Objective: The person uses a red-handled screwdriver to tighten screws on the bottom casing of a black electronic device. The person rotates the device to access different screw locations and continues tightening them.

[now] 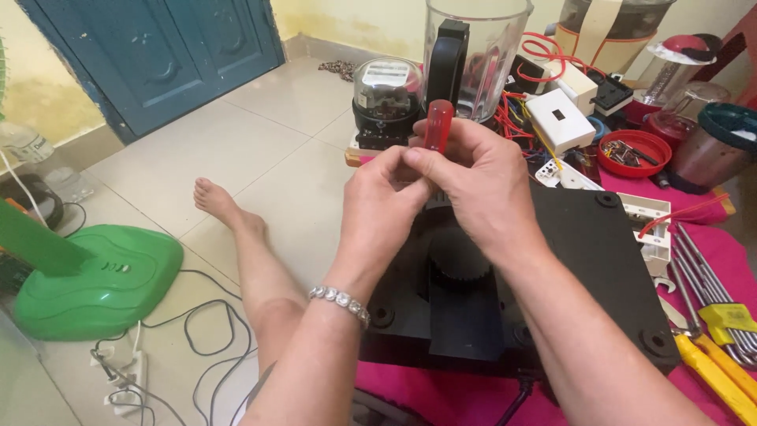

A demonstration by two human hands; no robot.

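Both hands hiding screwdriver shaft, black appliance base beneath

1. Screwdriver with a translucent red plastic handle: upright, rounded handle end on top, shaft pointing down and hidden behind the fingers; gripped by both hands above the appliance base.
2. Black plastic appliance base: flat, squarish, underside up, round feet at the corners, a toothed round part at centre; lies on pink cloth, directly under the screwdriver.
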